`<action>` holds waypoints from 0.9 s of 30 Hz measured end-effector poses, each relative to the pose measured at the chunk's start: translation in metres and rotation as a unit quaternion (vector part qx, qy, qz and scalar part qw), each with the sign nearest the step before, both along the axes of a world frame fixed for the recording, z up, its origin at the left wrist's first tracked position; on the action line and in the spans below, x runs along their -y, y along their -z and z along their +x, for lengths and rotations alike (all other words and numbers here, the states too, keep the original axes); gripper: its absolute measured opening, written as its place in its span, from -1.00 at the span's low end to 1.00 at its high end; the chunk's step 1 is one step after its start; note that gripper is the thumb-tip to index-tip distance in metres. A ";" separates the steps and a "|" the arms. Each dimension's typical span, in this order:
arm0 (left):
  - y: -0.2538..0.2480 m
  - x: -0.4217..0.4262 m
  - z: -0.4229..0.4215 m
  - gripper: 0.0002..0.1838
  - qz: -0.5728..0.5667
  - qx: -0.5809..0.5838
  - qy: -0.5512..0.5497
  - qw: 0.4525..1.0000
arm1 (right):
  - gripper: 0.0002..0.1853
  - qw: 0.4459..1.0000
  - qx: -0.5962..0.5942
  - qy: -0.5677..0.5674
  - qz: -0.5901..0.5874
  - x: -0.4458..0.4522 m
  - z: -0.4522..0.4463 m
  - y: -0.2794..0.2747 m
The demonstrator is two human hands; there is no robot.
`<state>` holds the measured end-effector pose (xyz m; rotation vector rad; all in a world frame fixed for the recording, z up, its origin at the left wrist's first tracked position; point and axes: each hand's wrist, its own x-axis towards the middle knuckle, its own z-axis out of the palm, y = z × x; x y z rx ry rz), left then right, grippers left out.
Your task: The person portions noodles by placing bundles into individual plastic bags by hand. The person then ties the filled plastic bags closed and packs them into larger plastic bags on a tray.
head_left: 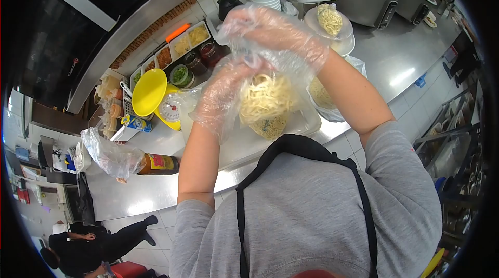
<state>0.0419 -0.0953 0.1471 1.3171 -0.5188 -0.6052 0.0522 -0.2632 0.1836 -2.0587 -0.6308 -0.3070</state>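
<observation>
At the left, a brown bottle with a yellow and red label (161,164), crumpled see-through plastic (112,153) at its neck end, stands near the left forearm; an outward swing of that elbow could knock it. Farther in, a round, glossy yellow pan (149,92) sits beside a white-dialled kitchen scale (170,107); a sleeve or loose glove cuff might catch either.

The left hand (223,88), in a loose see-through plastic glove, has its fingers closed on the gathered top of a see-through plastic bag of pale noodles (266,96). This bag hangs in front of the chest, above 1 more bag of pale noodles (271,127) in a shallow, whitish plastic tray (307,124). Slick plastic on plastic could let the neck slip, spilling strands, and baggy glove film could get trapped in the folds.

The right hand (275,28), gloved likewise, arches above the left, fingers bent and narrow; glare and crumpled film hide whether they grip anything, so I cannot tell. A hard pull there might tear thin plastic. At the right, a white plastic bag of noodles (322,93) sits near the counter edge, where the right forearm could nudge it off.
</observation>
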 end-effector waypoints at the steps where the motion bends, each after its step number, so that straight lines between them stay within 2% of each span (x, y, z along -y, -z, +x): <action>1: -0.002 -0.003 0.000 -0.71 0.001 -0.002 0.000 1.000 | -0.69 0.999 -0.031 0.010 0.030 0.002 -0.002 -0.002; 2: -0.007 -0.006 0.000 -0.72 -0.020 -0.039 -0.009 0.999 | -0.62 0.992 -0.088 0.051 0.070 0.004 -0.004 -0.005; 3: -0.011 -0.008 0.001 -0.74 -0.042 -0.075 -0.019 0.996 | -0.62 0.993 -0.087 0.050 0.069 0.012 0.000 0.005; 5: -0.017 -0.011 0.003 -0.75 -0.040 -0.047 -0.051 0.997 | -0.29 0.943 -0.170 -0.071 0.278 0.029 0.012 0.033; 6: -0.021 -0.011 0.001 -0.72 -0.051 -0.062 -0.031 0.996 | -0.24 0.957 -0.263 -0.023 0.119 0.019 0.002 0.009; 7: -0.024 -0.010 -0.001 -0.69 -0.061 -0.076 -0.010 0.995 | -0.24 0.958 -0.262 -0.022 0.118 0.012 -0.003 0.006; 8: 0.000 -0.012 0.022 -0.62 -0.008 0.027 -0.053 0.998 | -0.35 0.978 -0.173 -0.082 0.088 0.008 -0.008 0.005; 9: 0.015 -0.010 0.031 -0.62 -0.007 0.027 -0.051 0.998 | -0.42 0.981 -0.160 -0.067 0.089 0.000 -0.012 0.004; 10: 0.019 -0.007 0.032 -0.57 0.033 0.083 -0.077 0.993 | -0.48 0.984 -0.147 -0.051 0.089 -0.008 -0.017 0.003; 11: 0.019 -0.008 0.031 -0.48 0.040 0.100 -0.043 0.993 | -0.54 0.986 -0.135 -0.035 0.089 -0.016 -0.021 0.002; 12: 0.013 -0.007 0.026 -0.38 0.045 0.118 -0.010 0.992 | -0.59 0.975 -0.177 -0.061 0.120 -0.014 -0.013 0.003; 14: 0.015 -0.003 0.022 -0.34 0.050 0.093 0.017 0.994 | -0.63 0.960 -0.219 -0.089 0.150 -0.014 -0.008 0.007; 16: 0.015 -0.003 0.016 -0.31 0.053 0.067 0.039 0.996 | -0.59 0.939 -0.271 0.018 0.211 -0.018 -0.012 0.008; 17: 0.012 -0.003 0.012 -0.30 0.065 0.071 0.080 0.992 | -0.59 0.940 -0.270 0.015 0.208 -0.019 -0.011 0.008; 18: 0.011 -0.002 0.010 -0.30 0.079 0.073 0.123 0.987 | -0.55 0.961 -0.221 0.054 0.156 -0.020 -0.011 0.012; 19: 0.015 -0.001 0.011 -0.30 0.081 0.071 0.123 0.987 | -0.51 0.975 -0.173 0.094 0.105 -0.020 -0.011 0.016; 20: 0.020 0.001 0.013 -0.43 0.073 0.079 0.094 0.990 | -0.51 0.974 -0.176 0.096 0.107 -0.017 -0.012 0.019; 21: 0.024 0.003 0.014 -0.54 0.064 0.088 0.066 0.992 | -0.49 0.950 -0.236 0.048 0.196 -0.013 -0.013 0.021; 22: 0.025 0.004 0.014 -0.54 0.064 0.086 0.069 0.992 | -0.46 0.914 -0.291 -0.002 0.283 -0.008 -0.015 0.022; 23: 0.025 0.004 0.014 -0.59 0.079 0.105 0.027 0.991 | -0.46 0.913 -0.294 0.001 0.284 -0.005 -0.020 0.023; 24: 0.025 0.004 0.014 -0.64 0.095 0.123 -0.017 0.988 | -0.48 0.895 -0.270 -0.055 0.351 -0.003 -0.027 0.020; 25: 0.026 0.003 0.013 -0.64 0.096 0.120 -0.018 0.988 | -0.51 0.895 -0.235 -0.096 0.366 0.003 -0.025 0.025; 27: 0.025 0.004 0.012 -0.68 0.132 0.211 -0.095 0.964 | -0.53 0.884 -0.168 -0.184 0.395 0.013 -0.019 0.035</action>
